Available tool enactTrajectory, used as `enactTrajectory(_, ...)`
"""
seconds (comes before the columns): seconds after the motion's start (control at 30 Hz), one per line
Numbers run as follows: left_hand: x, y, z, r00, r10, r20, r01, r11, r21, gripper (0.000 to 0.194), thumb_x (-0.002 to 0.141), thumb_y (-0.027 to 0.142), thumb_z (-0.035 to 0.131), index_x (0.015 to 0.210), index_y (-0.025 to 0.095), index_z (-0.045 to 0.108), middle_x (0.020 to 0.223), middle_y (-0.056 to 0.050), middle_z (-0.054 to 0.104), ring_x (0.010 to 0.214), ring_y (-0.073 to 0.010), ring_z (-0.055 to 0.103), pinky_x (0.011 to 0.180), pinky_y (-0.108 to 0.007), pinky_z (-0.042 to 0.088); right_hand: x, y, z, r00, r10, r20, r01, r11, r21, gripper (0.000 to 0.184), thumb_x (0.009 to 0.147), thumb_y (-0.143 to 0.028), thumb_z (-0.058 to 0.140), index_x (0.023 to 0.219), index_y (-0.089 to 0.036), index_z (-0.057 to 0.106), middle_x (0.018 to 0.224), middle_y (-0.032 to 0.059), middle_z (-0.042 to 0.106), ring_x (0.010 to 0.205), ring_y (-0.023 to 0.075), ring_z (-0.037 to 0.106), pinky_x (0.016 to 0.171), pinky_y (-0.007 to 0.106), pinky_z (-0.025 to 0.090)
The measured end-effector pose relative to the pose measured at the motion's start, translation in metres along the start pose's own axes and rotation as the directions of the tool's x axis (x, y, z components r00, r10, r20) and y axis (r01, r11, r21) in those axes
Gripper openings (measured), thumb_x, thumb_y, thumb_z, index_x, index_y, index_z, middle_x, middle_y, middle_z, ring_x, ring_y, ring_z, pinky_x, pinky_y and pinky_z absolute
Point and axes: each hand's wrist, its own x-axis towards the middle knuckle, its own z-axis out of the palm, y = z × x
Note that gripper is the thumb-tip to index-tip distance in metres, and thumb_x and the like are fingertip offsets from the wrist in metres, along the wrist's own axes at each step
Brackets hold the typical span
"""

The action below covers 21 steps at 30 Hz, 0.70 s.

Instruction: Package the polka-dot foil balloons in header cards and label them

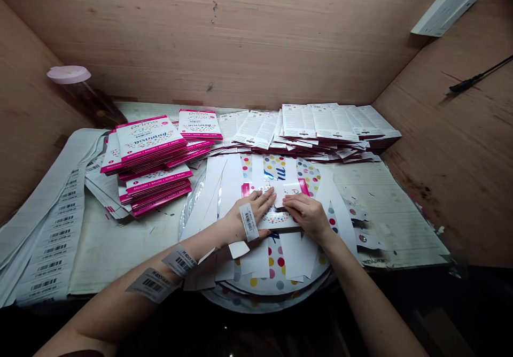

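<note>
My left hand (pixel 256 212) lies flat with its fingers spread across a white and pink balloon packet (pixel 276 218). At the packet's right part, the fingers of my right hand (pixel 306 214) are bent together and pinch it near a white corner; their tips are partly hidden. Under the packet are white paper strips (pixel 230 191) on a stack of round dotted foil balloons (pixel 276 261). Barcode stickers cling to my left hand and forearm, one of them a barcode sticker (pixel 249 222) on the back of the hand. A small white piece of paper (pixel 239 248) hangs below the wrist.
Stacked pink-edged packets (pixel 150 143) stand at the left, and more packets (pixel 320 124) lie face down along the back. Barcode label sheets (pixel 56 239) drape over the left edge. A lidded jar (pixel 86 92) leans in the corner. A socket strip (pixel 448 9) and cable (pixel 467 84) are at right.
</note>
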Motion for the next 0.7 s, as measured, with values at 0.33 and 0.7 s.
enactTrajectory(0.33, -0.005, -0.001, 0.0, 0.998, 0.006, -0.063, -0.01, 0.998, -0.065, 0.095, 0.08, 0.052, 0.062, 0.151, 0.005, 0.02, 0.159, -0.023, 0.017, 0.14, -0.0378, 0.032, 0.109, -0.048, 0.035, 0.017, 0.0, -0.007, 0.997, 0.081, 0.001, -0.081, 0.994, 0.067, 0.015, 0.085, -0.033, 0.063, 0.076, -0.024, 0.071, 0.08, 0.0063, 0.073, 0.077, 0.0229, 0.067, 0.074, 0.038, 0.055)
enactTrajectory(0.7, -0.006, 0.002, -0.003, 0.998, -0.063, -0.031, 0.059, 0.991, -0.119, 0.079, 0.078, 0.051, 0.066, 0.144, 0.018, 0.038, 0.161, -0.018, 0.015, 0.139, -0.0384, 0.032, 0.105, -0.051, 0.04, 0.027, 0.006, -0.015, 0.947, 0.298, 0.119, -0.317, 0.927, 0.202, 0.021, 0.073, -0.041, 0.075, 0.068, -0.021, 0.069, 0.077, 0.0045, 0.072, 0.068, 0.0188, 0.064, 0.065, 0.031, 0.052)
